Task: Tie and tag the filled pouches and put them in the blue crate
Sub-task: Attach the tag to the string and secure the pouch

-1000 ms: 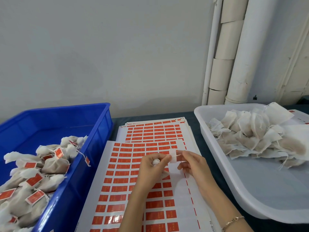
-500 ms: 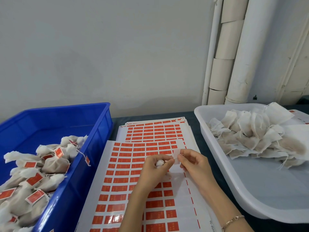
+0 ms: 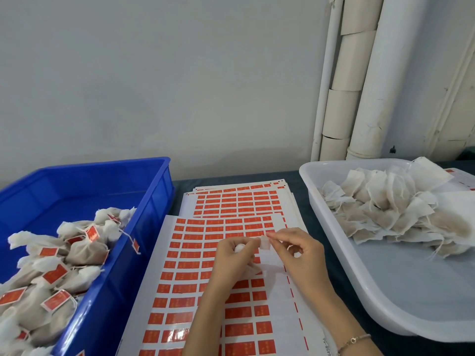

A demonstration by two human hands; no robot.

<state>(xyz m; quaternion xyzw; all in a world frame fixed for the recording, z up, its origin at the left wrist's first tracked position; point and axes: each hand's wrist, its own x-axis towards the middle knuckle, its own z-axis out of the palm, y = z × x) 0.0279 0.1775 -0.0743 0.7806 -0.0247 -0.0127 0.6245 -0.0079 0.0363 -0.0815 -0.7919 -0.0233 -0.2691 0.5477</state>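
Observation:
My left hand (image 3: 232,255) grips a small filled pouch (image 3: 253,269), whose white gathered top shows between my fingers. My right hand (image 3: 299,251) pinches a small tag (image 3: 264,243), white side towards me, right beside my left thumb. Both hands hover over a sheet of red sticker tags (image 3: 195,268). The blue crate (image 3: 144,227) stands at the left and holds several tied pouches with red tags (image 3: 84,250). A white tray (image 3: 385,286) at the right holds a heap of filled pouches (image 3: 395,211) without tags.
More sticker sheets (image 3: 239,199) lie stacked behind the front one on the dark table top. White pipes (image 3: 370,80) run up the wall at the back right. A bracelet sits on my right wrist.
Both hands have drifted slightly down and closer together. The tag in my right fingers has moved against my left thumb and the pouch.

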